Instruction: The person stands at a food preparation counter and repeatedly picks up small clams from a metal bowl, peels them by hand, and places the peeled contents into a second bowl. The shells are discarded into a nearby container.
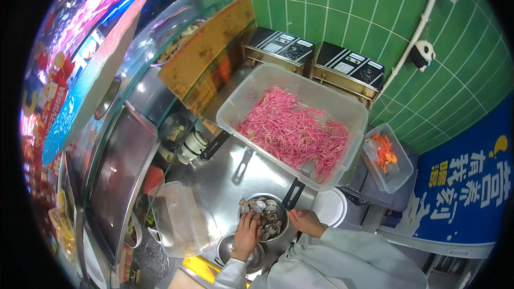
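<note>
A round metal bowl (287, 224) full of clams (270, 220) stands on the steel counter before me. My left hand (246, 233) reaches over its near left side, fingertips down on the shells. Whether any clam is pinched there is hidden. At the bowl's right rim, my right hand (306, 222) grips the edge, just below a black handle (293, 194). A second metal bowl (257, 260) sits nearer to me, partly covered by my left hand and wrist; it seems to hold a few pale pieces.
A big translucent plastic bin (225, 112) of pink shredded vegetable (293, 128) stands beyond the clams. Left are a clear tub (176, 218) and a glass partition (108, 128). Right are a white round container (335, 208) and a tub of orange shreds (395, 176). Two black-panelled appliances (349, 66) line the tiled wall.
</note>
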A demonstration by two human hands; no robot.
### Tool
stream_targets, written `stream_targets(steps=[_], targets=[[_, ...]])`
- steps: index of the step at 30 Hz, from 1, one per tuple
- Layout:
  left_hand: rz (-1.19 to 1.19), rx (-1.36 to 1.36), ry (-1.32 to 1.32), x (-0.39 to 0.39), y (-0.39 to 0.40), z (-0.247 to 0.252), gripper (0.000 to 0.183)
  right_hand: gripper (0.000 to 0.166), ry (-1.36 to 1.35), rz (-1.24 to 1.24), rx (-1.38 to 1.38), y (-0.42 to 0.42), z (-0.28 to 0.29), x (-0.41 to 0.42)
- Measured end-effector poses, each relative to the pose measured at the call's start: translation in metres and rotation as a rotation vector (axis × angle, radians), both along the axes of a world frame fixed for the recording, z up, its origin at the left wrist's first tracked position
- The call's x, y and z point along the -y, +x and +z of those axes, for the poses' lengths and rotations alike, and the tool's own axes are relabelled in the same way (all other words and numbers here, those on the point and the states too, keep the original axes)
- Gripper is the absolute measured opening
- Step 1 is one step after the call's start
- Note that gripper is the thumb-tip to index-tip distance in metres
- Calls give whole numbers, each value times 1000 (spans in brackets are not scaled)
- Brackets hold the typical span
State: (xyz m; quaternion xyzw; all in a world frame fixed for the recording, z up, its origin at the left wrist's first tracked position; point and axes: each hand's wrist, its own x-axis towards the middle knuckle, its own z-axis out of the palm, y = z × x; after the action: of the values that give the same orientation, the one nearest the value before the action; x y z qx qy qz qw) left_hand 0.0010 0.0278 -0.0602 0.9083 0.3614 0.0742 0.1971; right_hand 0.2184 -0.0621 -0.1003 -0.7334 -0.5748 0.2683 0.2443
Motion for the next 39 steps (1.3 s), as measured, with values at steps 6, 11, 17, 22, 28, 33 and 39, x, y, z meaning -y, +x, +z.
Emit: stream_targets(steps=[6,11,17,22,28,33,39], targets=[[-38,52,-6,-2,-6,-6,54,24,-100,95,-61,-6,-11,7],[-42,30,-54,-4,-13,-3,54,27,-198,205,-28,-11,-2,-1],[106,171,-158,-7,-7,-1,31,35,-218,260,29,-22,-14,-21],[280,342,-215,-16,-4,-21,14,43,-218,348,63,-27,-11,-31],[520,491,-290,-24,-4,-36,24,49,-211,415,89,-28,-25,-38],[567,351,-510,-34,-5,-26,28,52,-182,443,98,-26,-23,-38],[542,266,-366,-38,-4,-37,31,50,-206,491,117,-30,-26,-42]])
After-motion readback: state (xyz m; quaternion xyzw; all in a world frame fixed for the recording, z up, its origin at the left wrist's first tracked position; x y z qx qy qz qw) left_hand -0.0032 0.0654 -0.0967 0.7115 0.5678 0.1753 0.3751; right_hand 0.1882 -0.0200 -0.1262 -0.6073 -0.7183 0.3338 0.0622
